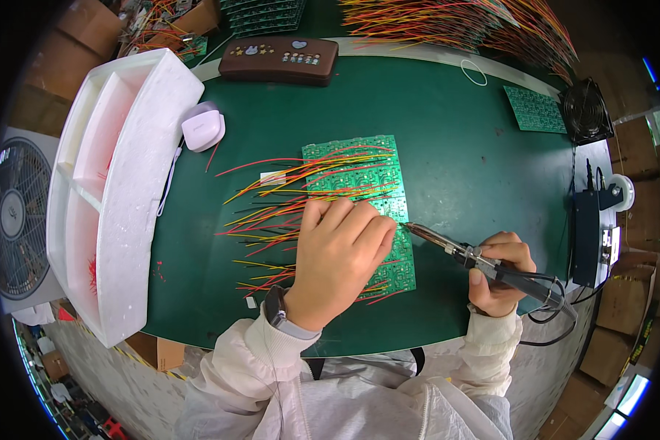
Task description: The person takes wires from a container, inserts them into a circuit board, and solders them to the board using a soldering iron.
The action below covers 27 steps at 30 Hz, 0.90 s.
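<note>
A dark green rounded table carries a green circuit board panel with red and yellow wires, a white foam tray, a brown pencil case, a small white charger and a black fan.

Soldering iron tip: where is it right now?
In the head view, the soldering iron is gripped by the right hand; its tip meets the right edge of the green circuit board, beside the left hand's fingertips.
</note>
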Available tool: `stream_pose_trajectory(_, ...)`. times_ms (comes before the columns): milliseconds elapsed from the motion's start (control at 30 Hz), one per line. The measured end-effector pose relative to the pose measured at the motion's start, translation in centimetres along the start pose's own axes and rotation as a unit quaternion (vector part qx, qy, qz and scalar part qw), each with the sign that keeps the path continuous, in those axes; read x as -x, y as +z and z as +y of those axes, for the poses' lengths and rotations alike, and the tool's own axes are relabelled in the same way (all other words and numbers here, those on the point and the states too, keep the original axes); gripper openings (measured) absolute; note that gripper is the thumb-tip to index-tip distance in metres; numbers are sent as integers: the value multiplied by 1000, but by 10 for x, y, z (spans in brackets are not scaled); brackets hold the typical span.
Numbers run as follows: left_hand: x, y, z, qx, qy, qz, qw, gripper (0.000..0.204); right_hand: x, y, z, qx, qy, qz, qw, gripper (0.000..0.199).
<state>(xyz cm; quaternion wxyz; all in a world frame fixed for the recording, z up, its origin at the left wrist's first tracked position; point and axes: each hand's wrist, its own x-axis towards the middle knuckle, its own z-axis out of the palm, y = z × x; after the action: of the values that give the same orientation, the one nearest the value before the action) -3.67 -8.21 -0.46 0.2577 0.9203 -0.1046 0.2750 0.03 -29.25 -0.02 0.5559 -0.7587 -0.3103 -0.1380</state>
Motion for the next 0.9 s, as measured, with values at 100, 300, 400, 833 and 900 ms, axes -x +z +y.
stream_pose_trajectory(100,0,0,0,-1,2,-1,1000,18,0,0,0,-3,-6,-1,1000,26)
stream_pose_trajectory(300,1,1,0,-4,4,4,1000,18,0,0,1,-9,-15,1,1000,26)
stream_pose_trajectory(400,1,1,0,-8,6,1,1000,18,0,0,2,-12,-25,-3,1000,26)
stream_pose_trajectory(833,1,-3,0,-2,7,-12,1000,15,8,3,-2,-93,122,211,965,26)
stream_pose_trajectory(900,0,-2,-4,23,8,-15,1000,15,14,3,-1,-143,146,220,954,27)
